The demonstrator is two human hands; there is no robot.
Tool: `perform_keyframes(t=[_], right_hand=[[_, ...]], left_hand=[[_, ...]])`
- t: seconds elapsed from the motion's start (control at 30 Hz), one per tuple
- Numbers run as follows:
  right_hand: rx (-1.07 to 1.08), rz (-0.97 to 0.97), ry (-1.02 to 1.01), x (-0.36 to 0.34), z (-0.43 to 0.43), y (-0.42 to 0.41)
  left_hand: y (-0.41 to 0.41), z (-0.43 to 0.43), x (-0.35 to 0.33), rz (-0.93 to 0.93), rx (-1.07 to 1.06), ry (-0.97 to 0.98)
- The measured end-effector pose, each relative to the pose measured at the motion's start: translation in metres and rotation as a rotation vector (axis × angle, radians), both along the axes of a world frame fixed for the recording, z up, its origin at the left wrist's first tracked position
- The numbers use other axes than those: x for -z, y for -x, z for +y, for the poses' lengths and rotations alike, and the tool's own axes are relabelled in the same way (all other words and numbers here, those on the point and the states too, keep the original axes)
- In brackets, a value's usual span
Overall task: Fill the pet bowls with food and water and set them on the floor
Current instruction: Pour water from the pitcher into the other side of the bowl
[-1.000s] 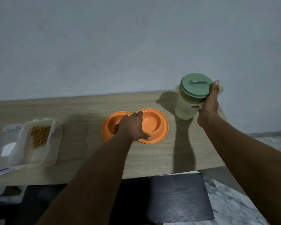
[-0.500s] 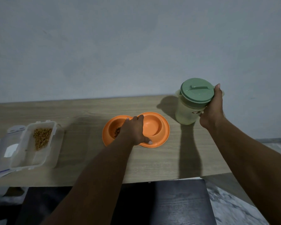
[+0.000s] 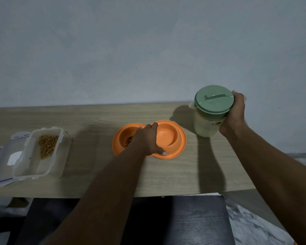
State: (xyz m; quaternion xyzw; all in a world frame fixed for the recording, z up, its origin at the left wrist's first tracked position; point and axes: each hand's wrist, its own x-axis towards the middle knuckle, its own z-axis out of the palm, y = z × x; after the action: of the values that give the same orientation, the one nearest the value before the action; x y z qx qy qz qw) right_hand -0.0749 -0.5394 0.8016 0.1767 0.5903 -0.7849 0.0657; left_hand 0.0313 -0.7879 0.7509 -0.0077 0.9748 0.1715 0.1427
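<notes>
Double bowl, lengthwise left-right (kibble left)

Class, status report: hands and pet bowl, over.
Left hand grips orange double bowl. Right hand holds lidded jug. Kibble in left well; nothing between jug and bowl.

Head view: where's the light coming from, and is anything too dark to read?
Head view: dim, no glare; the pale green lidded plastic jug casts its shadow leftward on the wooden table, so light likely comes from the right. Head view: both forearms underexposed; marbled floor at lower right blurred.
</notes>
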Motion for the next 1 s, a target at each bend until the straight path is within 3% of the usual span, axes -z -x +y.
perform_keyframes(t=[0.6,1.0], right_hand=[[-0.086,0.153,-0.419,0.0,-0.039,-0.014],[-0.124,0.202,-0.472,-0.007,-0.039,-0.009]], left_hand=[[0.0,-0.001,0.001,-0.015,-0.023,-0.017],[-0.002,0.0,-0.002,-0.028,-0.032,-0.035]])
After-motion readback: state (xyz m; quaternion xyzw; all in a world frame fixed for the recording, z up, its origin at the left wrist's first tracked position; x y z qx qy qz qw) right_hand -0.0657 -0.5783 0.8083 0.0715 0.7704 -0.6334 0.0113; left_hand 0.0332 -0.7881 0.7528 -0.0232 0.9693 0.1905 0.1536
